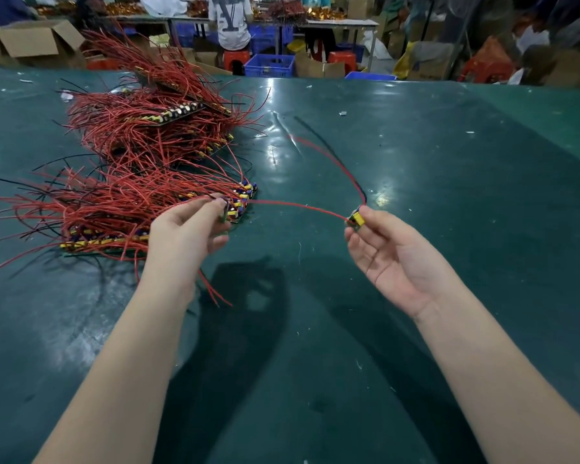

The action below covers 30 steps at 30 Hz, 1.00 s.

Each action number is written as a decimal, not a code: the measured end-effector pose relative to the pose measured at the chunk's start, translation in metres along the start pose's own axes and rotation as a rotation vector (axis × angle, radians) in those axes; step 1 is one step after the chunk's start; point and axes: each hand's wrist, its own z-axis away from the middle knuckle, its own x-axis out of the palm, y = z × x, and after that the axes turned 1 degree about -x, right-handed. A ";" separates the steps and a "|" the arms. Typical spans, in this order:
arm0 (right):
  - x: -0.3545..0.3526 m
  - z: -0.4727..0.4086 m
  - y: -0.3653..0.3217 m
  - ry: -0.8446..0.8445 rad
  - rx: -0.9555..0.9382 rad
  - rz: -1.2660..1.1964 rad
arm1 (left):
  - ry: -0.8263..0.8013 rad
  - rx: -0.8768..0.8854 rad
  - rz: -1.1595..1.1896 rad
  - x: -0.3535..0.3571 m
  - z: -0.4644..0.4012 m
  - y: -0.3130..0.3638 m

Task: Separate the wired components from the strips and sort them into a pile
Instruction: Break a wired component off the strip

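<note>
Pinching a small yellow part [356, 220] between thumb and fingertips, the right hand [387, 259] holds it above the green table [416, 155]. Red wires [329, 159] arc up and leftward from that pinch. The left hand [185, 234] is closed on the end of a strip [240, 204], wires bunched beyond it. More strips [154, 128] lie heaped farther left.

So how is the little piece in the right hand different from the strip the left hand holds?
The piece is a single small part; the strip is a row of many parts joined together. The piece is held up in the air, clear of the pile; the strip sits at the pile's edge. The piece trails only a few wires; the strip has a thick bunch. Both have yellow parts and red wires.
</note>
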 end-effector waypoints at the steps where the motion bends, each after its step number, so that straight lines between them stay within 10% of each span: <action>1: -0.001 -0.001 -0.001 0.012 -0.015 -0.029 | -0.004 0.034 -0.160 -0.002 -0.002 -0.003; 5: -0.002 -0.001 -0.001 0.042 -0.044 -0.099 | -0.053 0.161 -0.956 -0.004 -0.001 -0.019; 13: 0.000 0.000 -0.001 0.041 0.020 -0.244 | 0.038 0.389 -1.189 -0.003 0.004 -0.015; 17: -0.001 -0.001 0.002 0.033 0.041 -0.233 | 0.080 0.496 -1.011 0.001 0.012 -0.011; 23: 0.004 -0.001 0.017 -0.091 0.035 0.024 | -0.502 0.164 -0.171 0.037 0.041 -0.017; 30: 0.010 0.004 0.024 -0.120 -0.039 0.298 | -0.373 0.349 -0.160 0.040 0.041 -0.025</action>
